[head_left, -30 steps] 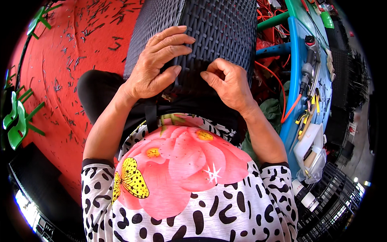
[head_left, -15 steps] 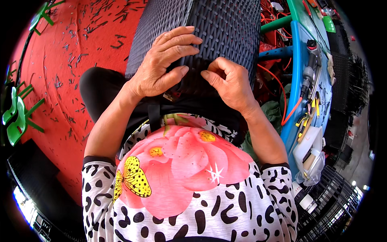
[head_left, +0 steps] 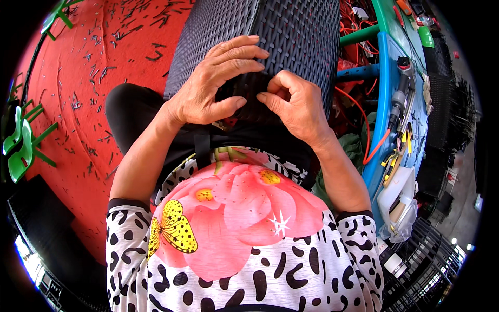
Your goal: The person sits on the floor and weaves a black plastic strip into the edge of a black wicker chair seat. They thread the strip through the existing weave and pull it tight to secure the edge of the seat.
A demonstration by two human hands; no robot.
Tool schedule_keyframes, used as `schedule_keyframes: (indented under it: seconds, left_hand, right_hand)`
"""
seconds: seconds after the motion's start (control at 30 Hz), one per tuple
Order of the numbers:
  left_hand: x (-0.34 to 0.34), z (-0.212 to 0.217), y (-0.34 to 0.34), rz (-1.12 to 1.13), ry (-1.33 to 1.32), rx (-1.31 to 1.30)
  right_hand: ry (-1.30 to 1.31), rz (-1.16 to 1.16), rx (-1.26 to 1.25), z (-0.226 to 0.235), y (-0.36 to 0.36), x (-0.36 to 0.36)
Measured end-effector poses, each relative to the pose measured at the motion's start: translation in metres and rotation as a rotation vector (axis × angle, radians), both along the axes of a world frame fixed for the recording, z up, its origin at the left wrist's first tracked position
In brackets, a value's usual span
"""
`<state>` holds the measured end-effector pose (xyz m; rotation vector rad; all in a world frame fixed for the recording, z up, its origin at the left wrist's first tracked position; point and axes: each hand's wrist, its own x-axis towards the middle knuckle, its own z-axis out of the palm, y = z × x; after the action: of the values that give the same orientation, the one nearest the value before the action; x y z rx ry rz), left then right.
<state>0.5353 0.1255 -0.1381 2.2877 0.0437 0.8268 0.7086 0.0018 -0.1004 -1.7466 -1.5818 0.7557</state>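
A dark woven wicker piece [head_left: 299, 36] with a corner ridge stands in front of me against my lap. My left hand [head_left: 215, 78] is open at its near edge, the fingers stretched out over the weave and the thumb apart from them. Close to its right, my right hand [head_left: 299, 106] has its fingers curled and its thumb against the index finger, at the near end of the wicker. Whatever those fingers pinch, if anything, is hidden or too small to make out. Dark shadow fills the spot between the two thumbs.
On my right stands a blue-rimmed table [head_left: 382, 93] bearing a power tool [head_left: 399, 96], yellow-handled tools [head_left: 403, 143] and a white tray [head_left: 397, 187]. A red-orange hose [head_left: 364, 112] loops beside it. Dark scraps litter the red floor [head_left: 67, 130]; green chairs [head_left: 23, 148] stand at left.
The view has shifted slightly. My thumbs are a little closer together, and both hands stay at the wicker's near end in much the same pose.
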Motion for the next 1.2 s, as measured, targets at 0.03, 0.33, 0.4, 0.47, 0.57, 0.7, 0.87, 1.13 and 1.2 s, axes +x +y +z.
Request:
schedule_keyframes:
  seconds: [0.03, 0.33, 0.4, 0.47, 0.57, 0.7, 0.87, 1.13, 1.2]
  left_hand:
    - [0.0, 0.0, 0.0, 0.001, -0.003, -0.002]
    - [-0.002, -0.003, 0.0, 0.001, -0.023, -0.013]
    - [-0.003, -0.003, 0.001, -0.003, -0.023, -0.015]
    - [-0.004, -0.004, 0.0, -0.009, -0.029, -0.027]
    - [-0.007, -0.006, -0.002, -0.005, -0.047, -0.059]
    - [-0.013, -0.009, -0.006, 0.036, -0.057, -0.117]
    - [-0.025, -0.013, -0.02, 0.154, -0.044, -0.429]
    - [-0.07, -0.021, -0.03, 0.12, 0.011, -0.64]
    - [-0.079, -0.022, -0.031, 0.116, 0.041, -0.609]
  right_hand:
    - [0.012, 0.01, 0.012, 0.001, 0.001, -0.001]
    - [-0.025, 0.008, -0.007, 0.004, 0.006, -0.008]
    - [-0.057, 0.004, -0.017, 0.005, 0.007, -0.009]
    - [-0.061, -0.001, -0.033, 0.005, 0.007, -0.009]
    - [-0.047, 0.01, -0.023, 0.005, 0.008, -0.009]
    - [-0.03, 0.001, 0.02, 0.003, 0.008, -0.01]
    - [-0.182, 0.005, 0.006, 0.01, 0.013, -0.017]
    - [-0.071, -0.041, -0.023, 0.001, 0.013, -0.014]
    - [-0.05, -0.045, -0.006, -0.001, 0.013, -0.014]
